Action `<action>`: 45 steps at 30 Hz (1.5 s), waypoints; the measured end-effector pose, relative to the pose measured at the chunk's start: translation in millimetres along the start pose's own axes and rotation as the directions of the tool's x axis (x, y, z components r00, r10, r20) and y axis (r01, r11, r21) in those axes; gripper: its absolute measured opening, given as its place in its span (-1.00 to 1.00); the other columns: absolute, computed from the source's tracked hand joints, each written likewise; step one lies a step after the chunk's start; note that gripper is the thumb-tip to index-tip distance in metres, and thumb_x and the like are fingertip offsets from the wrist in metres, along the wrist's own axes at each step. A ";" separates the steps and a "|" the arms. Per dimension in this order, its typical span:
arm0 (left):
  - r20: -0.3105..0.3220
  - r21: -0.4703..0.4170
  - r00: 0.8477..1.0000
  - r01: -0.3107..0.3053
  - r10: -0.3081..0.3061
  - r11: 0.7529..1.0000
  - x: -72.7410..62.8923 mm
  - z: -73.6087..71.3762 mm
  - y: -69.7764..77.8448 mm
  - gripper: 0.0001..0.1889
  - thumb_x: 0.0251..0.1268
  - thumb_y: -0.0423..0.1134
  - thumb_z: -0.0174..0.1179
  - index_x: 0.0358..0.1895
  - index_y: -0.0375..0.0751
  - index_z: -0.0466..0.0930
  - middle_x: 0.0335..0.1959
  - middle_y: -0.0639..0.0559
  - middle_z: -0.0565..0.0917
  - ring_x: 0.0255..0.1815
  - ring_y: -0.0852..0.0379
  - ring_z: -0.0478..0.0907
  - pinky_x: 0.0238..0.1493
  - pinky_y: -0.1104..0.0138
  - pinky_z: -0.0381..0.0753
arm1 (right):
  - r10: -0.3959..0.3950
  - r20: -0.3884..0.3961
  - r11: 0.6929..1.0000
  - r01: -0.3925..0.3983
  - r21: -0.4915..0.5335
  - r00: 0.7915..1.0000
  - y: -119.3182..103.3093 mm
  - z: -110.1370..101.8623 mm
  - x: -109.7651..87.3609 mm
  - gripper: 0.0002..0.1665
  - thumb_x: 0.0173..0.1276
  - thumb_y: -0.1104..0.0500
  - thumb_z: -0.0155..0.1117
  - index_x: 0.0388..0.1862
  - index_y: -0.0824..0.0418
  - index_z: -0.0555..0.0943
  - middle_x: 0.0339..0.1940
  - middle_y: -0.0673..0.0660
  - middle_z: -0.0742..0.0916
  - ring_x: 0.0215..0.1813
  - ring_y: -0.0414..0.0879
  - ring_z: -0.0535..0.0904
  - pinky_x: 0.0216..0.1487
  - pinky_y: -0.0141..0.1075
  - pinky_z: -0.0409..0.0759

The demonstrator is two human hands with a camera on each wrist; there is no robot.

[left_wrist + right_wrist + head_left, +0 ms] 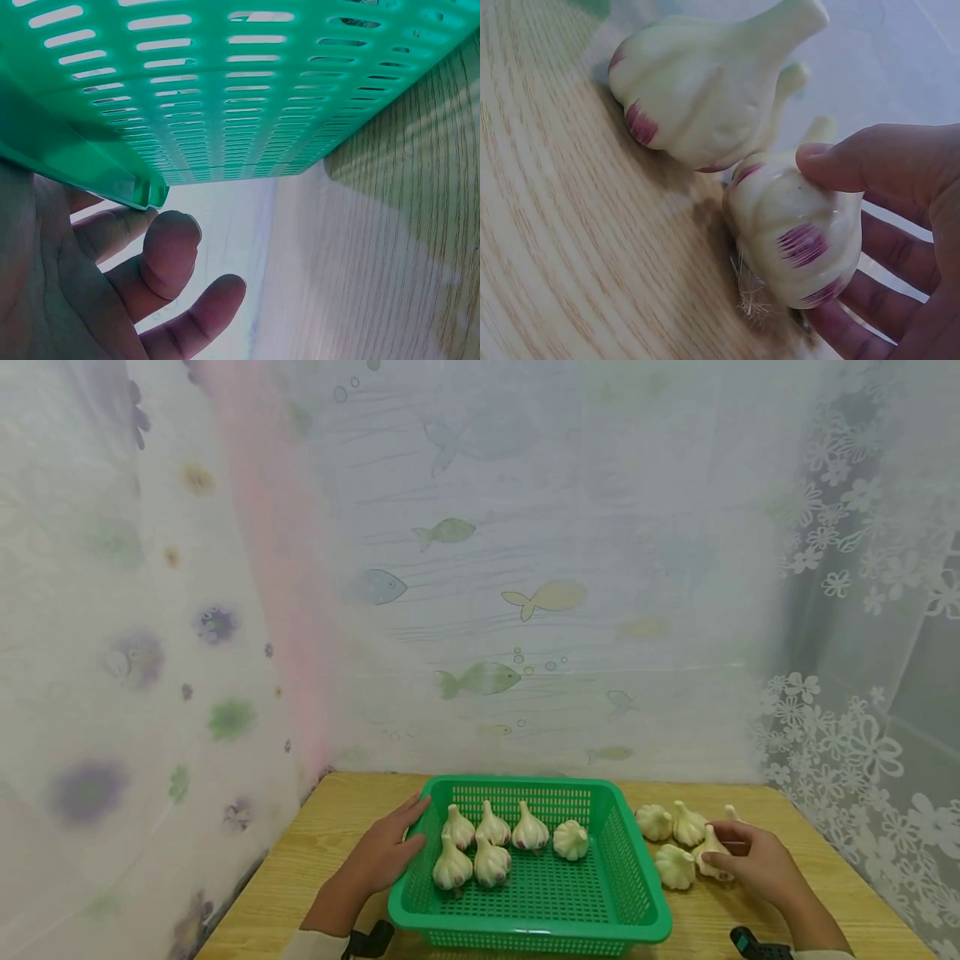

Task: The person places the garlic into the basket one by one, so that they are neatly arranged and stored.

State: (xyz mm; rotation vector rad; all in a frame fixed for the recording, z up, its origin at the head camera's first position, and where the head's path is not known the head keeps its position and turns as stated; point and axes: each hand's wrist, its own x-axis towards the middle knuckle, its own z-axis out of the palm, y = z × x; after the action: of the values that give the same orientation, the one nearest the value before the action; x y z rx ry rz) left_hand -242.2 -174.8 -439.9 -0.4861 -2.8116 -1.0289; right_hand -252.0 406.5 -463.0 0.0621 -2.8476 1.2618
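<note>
Garlic bulb is being pinched by the right hand, right of the green basket; whether it's being borne by the tabletop can't be told. Basket rim is being touched by the left hand, fingers relaxed, not clenched. Six more bulbs are being held in the basket. Poss. trouble: smooth skin may be slipping loose if too light a pinch is being used; neighbouring bulbs may be getting knocked, being v. close; basket may be getting shoved if its rim's being pressed unevenly.
</note>
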 end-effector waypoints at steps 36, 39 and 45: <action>0.001 -0.030 1.000 0.003 -0.003 1.000 -1.0 0.3 0.6 -0.39 0.60 -0.18 -0.07 0.65 -0.08 0.18 0.69 -0.10 0.14 0.66 -0.25 0.14 0.50 -0.27 0.25 | -0.139 -0.108 0.989 0.132 -0.065 0.984 -47.0 -13.0 -12.8 -0.15 0.42 -0.14 0.40 0.48 0.36 0.45 0.35 0.50 0.57 0.27 0.46 0.57 -0.18 -0.21 0.76; 0.001 -0.033 1.000 0.006 -0.006 0.999 -1.5 0.0 1.3 -0.39 0.60 -0.19 -0.07 0.65 -0.08 0.19 0.69 -0.10 0.14 0.66 -0.25 0.13 0.50 -0.26 0.25 | -0.146 -0.111 0.989 0.142 -0.052 0.983 -52.6 -13.1 -13.5 -0.14 0.42 -0.16 0.39 0.48 0.35 0.44 0.36 0.50 0.57 0.27 0.47 0.56 -0.18 -0.21 0.77; -0.002 -0.024 1.000 0.008 -0.008 1.000 -2.2 -0.3 4.0 -0.39 0.59 -0.19 -0.07 0.65 -0.09 0.19 0.68 -0.10 0.16 0.65 -0.27 0.14 0.49 -0.28 0.25 | -0.227 -0.165 0.971 0.211 -0.112 0.960 -66.1 -15.7 -16.5 -0.18 0.41 -0.17 0.40 0.46 0.30 0.48 0.29 0.41 0.64 0.19 0.02 0.68 -0.06 -0.28 0.75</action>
State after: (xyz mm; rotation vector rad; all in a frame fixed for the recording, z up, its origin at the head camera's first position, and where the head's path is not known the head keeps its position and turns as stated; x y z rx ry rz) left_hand -238.8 -172.8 -437.7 -0.4772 -2.8047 -1.0655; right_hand -232.3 374.2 -404.2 0.2437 -2.6559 1.0349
